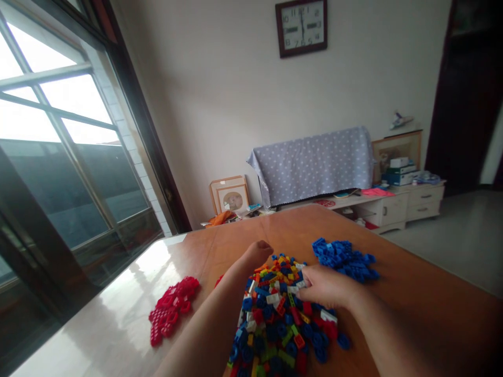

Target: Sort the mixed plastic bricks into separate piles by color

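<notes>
A large mixed pile of toy building bricks (271,319) in blue, red, white, yellow, orange and green lies in front of me on the wooden table (408,293). My left hand (259,253) is at the far left edge of this pile, its fingers curled together; whatever they hold is hidden. At the pile's right side, my right hand (324,285) reaches in with thumb and fingers closed near some white bricks, and I cannot make out what is between them. Left of my left forearm lies a heap of red bricks (175,306). Beyond my right hand is a heap of blue bricks (346,257).
A window (70,136) stands to the left of the table. Behind it are a low white cabinet (420,204), a cloth-covered object (314,165) and a framed picture (231,199). A clock (302,27) hangs on the wall.
</notes>
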Demonstrator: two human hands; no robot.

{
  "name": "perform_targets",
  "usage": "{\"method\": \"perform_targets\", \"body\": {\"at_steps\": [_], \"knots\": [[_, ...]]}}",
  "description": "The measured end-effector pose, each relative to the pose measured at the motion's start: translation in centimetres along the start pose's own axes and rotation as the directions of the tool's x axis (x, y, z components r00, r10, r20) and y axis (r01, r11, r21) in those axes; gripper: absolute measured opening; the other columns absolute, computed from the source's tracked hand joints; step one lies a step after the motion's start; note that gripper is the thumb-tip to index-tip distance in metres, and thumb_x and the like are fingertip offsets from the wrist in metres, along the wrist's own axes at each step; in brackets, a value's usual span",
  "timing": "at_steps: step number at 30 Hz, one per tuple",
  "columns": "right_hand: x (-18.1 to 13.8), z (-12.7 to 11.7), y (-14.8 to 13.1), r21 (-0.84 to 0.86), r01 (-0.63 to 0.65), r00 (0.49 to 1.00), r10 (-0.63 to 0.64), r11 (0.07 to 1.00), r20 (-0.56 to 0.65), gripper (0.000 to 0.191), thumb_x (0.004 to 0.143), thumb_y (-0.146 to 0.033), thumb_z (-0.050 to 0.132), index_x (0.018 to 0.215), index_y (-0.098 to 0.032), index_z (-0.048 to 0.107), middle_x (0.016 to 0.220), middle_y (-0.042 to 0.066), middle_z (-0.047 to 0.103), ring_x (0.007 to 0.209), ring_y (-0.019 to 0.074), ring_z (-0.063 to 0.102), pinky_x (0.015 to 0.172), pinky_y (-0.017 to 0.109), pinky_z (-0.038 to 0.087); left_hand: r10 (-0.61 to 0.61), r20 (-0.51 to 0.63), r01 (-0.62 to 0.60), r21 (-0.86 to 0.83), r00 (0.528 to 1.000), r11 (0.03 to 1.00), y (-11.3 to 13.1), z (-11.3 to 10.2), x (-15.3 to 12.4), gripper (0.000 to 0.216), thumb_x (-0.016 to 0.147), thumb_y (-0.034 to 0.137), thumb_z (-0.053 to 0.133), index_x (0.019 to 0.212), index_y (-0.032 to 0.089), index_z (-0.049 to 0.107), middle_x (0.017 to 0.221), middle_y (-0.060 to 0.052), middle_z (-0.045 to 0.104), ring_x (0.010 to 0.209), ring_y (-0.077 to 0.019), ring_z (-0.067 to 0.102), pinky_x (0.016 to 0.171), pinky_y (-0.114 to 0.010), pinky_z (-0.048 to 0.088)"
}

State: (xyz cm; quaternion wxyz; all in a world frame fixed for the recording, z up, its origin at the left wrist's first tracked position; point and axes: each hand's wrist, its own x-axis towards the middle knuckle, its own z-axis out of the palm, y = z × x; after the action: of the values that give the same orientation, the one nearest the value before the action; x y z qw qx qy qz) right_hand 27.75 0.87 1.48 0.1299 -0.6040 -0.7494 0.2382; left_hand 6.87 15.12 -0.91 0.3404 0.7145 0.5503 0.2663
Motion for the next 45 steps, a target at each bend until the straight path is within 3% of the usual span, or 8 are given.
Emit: {"method": "perform_targets", "body": {"at_steps": [5, 13, 17, 21, 26, 34, 41, 45], "knots": [[0.1, 0.2, -0.3, -0.022, 0.03, 0.999, -0.029, 0.999, 0.043, 0.023, 0.066, -0.033, 0.07, 0.087, -0.024, 0.071, 0.08, 0.001, 0.071, 0.07, 0.0189, 0.061, 0.054, 0.025, 0.035, -0.045, 0.059, 0.038, 0.114, 0.997, 0.993, 0.8, 3.4, 2.9, 0.042, 0.075, 0.047, 0.066, 0.102, 0.015, 0.071, 0.072, -0.003, 0.065, 0.063, -0.015, 0.056, 0.06, -0.025, 0.043], [0.2, 0.4, -0.1, -0.022, 0.014, 0.999, -0.013, 1.0, 0.034, 0.022, 0.065, -0.03, 0.067, 0.086, -0.023, 0.071, 0.085, 0.005, 0.074, 0.076, 0.0236, 0.068, 0.053, 0.026, 0.037, 0.012, 0.1, -0.044, 0.33, 0.995, 0.943, 2.8, 7.0, 3.5, 0.052, 0.048, 0.057, 0.083, 0.089, 0.026, 0.077, 0.115, -0.01, 0.065, 0.116, -0.0366, 0.051, 0.092, -0.037, 0.043], [0.5, 0.7, 0.2, -0.031, 0.017, 0.999, -0.016, 0.999, 0.035, 0.024, 0.066, -0.031, 0.066, 0.088, -0.023, 0.071, 0.084, 0.005, 0.073, 0.073, 0.0226, 0.067, 0.053, 0.026, 0.038, 0.068, 0.198, -0.15, 0.436, 0.978, 0.887, 3.5, 7.4, 2.4, 0.041, 0.06, 0.055, 0.076, 0.087, 0.024, 0.077, 0.105, -0.01, 0.067, 0.106, -0.0317, 0.056, 0.086, -0.034, 0.046], [1.0, 1.1, 0.6, -0.038, 0.02, 0.999, -0.018, 0.999, 0.048, 0.022, 0.066, -0.028, 0.065, 0.086, -0.022, 0.071, 0.08, 0.006, 0.073, 0.071, 0.0221, 0.066, 0.053, 0.026, 0.037, 0.076, 0.274, -0.194, 0.437, 0.959, 0.878, 4.1, 7.0, 1.0, 0.021, 0.065, 0.037, 0.071, 0.077, 0.02, 0.075, 0.078, -0.007, 0.069, 0.08, -0.0234, 0.061, 0.072, -0.029, 0.047], [1.4, 1.3, 1.4, -0.067, 0.03, 0.999, -0.03, 0.997, 0.015, 0.018, 0.065, -0.027, 0.065, 0.081, -0.021, 0.069, 0.077, 0.005, 0.072, 0.069, 0.0213, 0.066, 0.052, 0.026, 0.035, 0.092, 0.331, -0.239, 0.436, 0.939, 0.868, 4.6, 5.9, -0.8, 0.015, 0.068, 0.028, 0.065, 0.077, 0.02, 0.074, 0.071, -0.004, 0.069, 0.066, -0.0178, 0.059, 0.061, -0.026, 0.045], [1.4, 1.0, 1.2, -0.071, -0.038, 0.999, 0.04, 0.997, 0.035, 0.023, 0.067, -0.027, 0.068, 0.089, -0.019, 0.068, 0.082, 0.006, 0.071, 0.071, 0.0194, 0.065, 0.057, 0.025, 0.039, 0.147, 0.37, -0.313, 0.441, 0.917, 0.841, 5.4, 3.8, -5.2, 0.019, 0.07, 0.024, 0.061, 0.082, 0.018, 0.073, 0.073, -0.003, 0.068, 0.06, -0.0146, 0.055, 0.058, -0.025, 0.042], [1.0, 1.0, 0.9, -0.056, -0.023, 0.999, 0.026, 0.998, 0.042, 0.015, 0.071, -0.025, 0.066, 0.084, -0.019, 0.063, 0.071, 0.002, 0.066, 0.054, 0.0147, 0.058, 0.049, 0.023, 0.032, 0.26, 0.288, -0.378, 0.516, 0.922, 0.769, 4.7, 1.6, -10.0, 0.013, 0.07, 0.021, 0.059, 0.076, 0.018, 0.07, 0.083, -0.005, 0.068, 0.073, -0.0165, 0.056, 0.065, -0.024, 0.042], [1.9, 1.2, 2.1, -0.059, -0.018, 0.996, 0.013, 0.998, -0.09, 0.008, 0.073, -0.025, 0.065, 0.072, -0.02, 0.059, 0.058, 0.0, 0.06, 0.054, 0.0147, 0.054, 0.05, 0.024, 0.029, 0.272, 0.211, -0.343, 0.493, 0.939, 0.8, 4.0, 0.1, -12.7, 0.011, 0.07, 0.02, 0.059, 0.075, 0.02, 0.069, 0.081, -0.002, 0.068, 0.075, -0.0162, 0.057, 0.068, -0.024, 0.043]]}}
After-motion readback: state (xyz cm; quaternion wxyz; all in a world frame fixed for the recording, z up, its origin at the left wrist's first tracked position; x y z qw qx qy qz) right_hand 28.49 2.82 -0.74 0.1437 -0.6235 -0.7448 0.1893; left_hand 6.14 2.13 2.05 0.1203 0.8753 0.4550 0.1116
